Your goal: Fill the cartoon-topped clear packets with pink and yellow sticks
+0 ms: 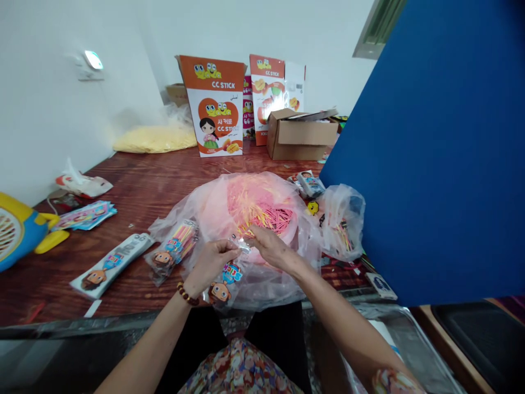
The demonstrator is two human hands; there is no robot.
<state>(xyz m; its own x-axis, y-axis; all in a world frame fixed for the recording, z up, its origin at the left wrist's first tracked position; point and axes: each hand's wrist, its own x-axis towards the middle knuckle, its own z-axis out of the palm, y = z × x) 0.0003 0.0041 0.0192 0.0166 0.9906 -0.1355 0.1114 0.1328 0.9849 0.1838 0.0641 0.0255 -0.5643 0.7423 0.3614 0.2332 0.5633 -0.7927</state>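
The fingers of my left hand (211, 264) pinched the top of a clear printed packet (225, 284), which hung over the near side of a big bag (200, 205). Those of my right hand (268, 249) were drawn narrow at the packet's shiny edge; whether they gripped it, I could not tell. Just beyond lay pink and yellow sticks (281, 220) in the bag. To the left on the table (143, 178) lay a filled packet (174, 249), then a flat stack (112, 266); to the right sat a smaller bag (346, 213). Farther back stood a carton (303, 137).
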